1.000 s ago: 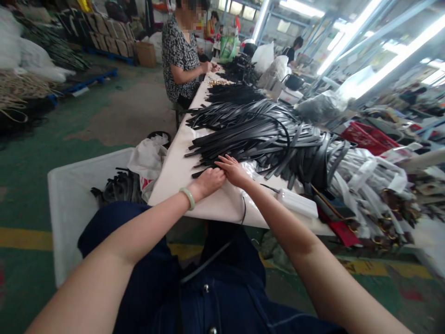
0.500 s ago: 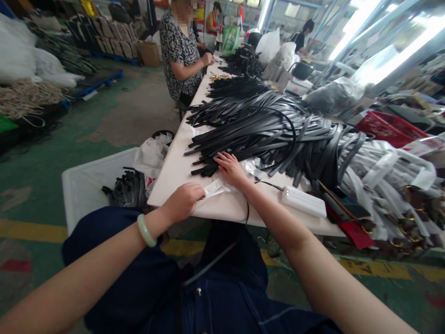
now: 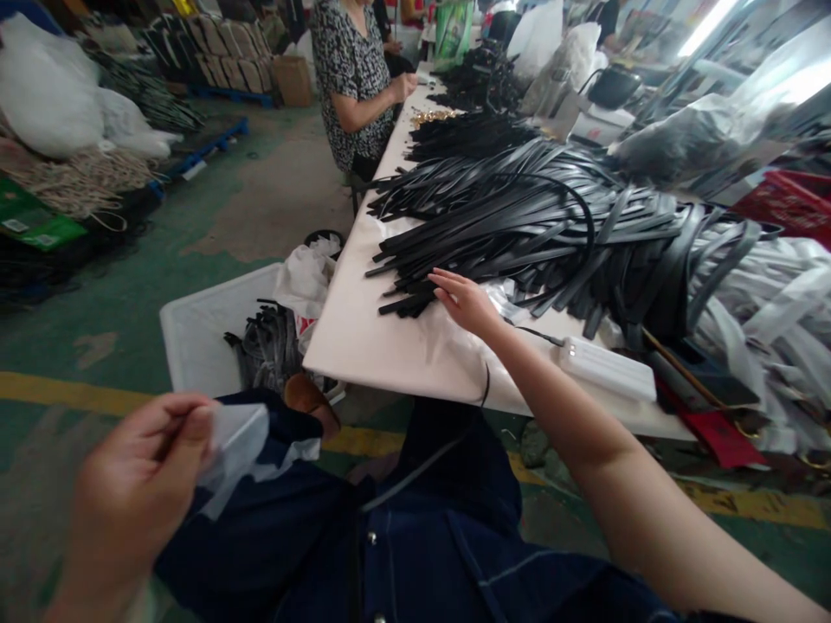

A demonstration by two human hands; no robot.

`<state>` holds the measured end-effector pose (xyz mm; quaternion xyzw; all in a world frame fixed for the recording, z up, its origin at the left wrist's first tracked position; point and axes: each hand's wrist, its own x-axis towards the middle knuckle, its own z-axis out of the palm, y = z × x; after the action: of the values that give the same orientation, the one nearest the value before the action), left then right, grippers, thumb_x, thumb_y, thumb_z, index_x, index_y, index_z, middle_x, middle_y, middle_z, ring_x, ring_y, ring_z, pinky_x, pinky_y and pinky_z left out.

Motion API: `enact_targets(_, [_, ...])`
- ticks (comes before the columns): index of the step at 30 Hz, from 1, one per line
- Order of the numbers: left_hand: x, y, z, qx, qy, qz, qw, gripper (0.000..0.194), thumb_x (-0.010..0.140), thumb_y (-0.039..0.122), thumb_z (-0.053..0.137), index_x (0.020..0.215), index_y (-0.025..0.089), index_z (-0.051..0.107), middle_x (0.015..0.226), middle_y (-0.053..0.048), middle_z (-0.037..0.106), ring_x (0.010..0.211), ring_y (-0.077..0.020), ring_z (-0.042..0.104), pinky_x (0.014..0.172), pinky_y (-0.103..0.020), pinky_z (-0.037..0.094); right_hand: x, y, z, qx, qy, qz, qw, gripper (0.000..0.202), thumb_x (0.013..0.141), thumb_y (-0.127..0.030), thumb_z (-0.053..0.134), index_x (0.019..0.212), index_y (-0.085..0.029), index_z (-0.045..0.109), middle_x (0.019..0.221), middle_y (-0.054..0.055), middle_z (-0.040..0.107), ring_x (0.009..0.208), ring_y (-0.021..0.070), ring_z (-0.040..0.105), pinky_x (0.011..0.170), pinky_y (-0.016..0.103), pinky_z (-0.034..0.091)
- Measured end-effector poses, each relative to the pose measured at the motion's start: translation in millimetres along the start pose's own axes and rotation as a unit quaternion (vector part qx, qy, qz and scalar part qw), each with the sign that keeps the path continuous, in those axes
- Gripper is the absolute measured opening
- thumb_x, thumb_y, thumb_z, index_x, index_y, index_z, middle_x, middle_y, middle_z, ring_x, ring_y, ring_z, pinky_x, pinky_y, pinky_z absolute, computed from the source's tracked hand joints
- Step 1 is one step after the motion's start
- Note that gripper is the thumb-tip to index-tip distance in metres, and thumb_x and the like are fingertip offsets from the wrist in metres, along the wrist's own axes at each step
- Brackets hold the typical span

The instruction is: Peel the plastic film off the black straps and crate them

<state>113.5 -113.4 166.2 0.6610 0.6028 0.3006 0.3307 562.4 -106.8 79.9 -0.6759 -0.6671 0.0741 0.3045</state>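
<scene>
Between the thumb and fingers of my left hand (image 3: 146, 484) is a piece of thin translucent plastic film (image 3: 237, 441), held off the table above my lap. My right hand (image 3: 464, 301) lies over the near edge of a pile of black straps (image 3: 493, 229), its fingers stretched out. Under and beside that hand, more clear plastic wrapping (image 3: 447, 337) rests on the white table (image 3: 354, 337). The straps lie roughly side by side, with their cut ends toward the table's left edge.
A white power bank (image 3: 607, 369) with a cable sits near the table's front edge. Left of the table stands a white bin (image 3: 208, 333) holding dark straps (image 3: 266, 346). A person in a patterned shirt (image 3: 354, 86) works farther along the table. Wrapped white straps (image 3: 772, 303) crowd the right side.
My left hand has moved from the table's edge down and left, carrying the plastic film away. My right hand stays by the straps. The view has shifted slightly.
</scene>
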Motion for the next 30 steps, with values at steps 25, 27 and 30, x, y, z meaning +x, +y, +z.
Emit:
enact_targets(25, [16.8,40.1,119.8,0.219,-0.179,0.546,0.788,0.038,0.086,0.016,0.059,0.122,0.013,0.051,0.124,-0.015,0.057,0.116,-0.0273,0.052,0.100,-0.043,0.045,-88.5,-155.9,47.2,0.641,-0.155,0.417,0.625,0.024,0.072,-0.036,0.062,0.064,-0.013,0.057,0.053,0.000,0.059,0.045,0.0115,0.056,0.046,0.023,0.047])
enact_targets(27, [19.9,46.0,130.0,0.211,-0.186,0.620,0.733,0.028,0.089,0.013,0.053,0.117,0.014,0.055,0.112,-0.011,0.062,0.104,-0.0250,0.056,0.094,-0.042,0.048,-84.4,-159.0,53.3,0.662,-0.105,0.457,0.584,0.014,0.071,-0.026,0.060,0.067,-0.014,0.058,0.052,-0.003,0.056,0.045,0.0088,0.052,0.045,0.020,0.043])
enact_targets(30, [34.9,45.5,138.0,0.185,-0.197,0.652,0.709,0.028,0.088,0.011,0.053,0.115,0.015,0.056,0.108,-0.009,0.064,0.100,-0.0240,0.057,0.091,-0.042,0.048,-76.2,-159.4,54.8,0.707,-0.048,0.490,0.508,0.007,0.077,-0.018,0.056,0.074,-0.013,0.060,0.061,-0.002,0.060,0.055,0.0086,0.056,0.052,0.019,0.045])
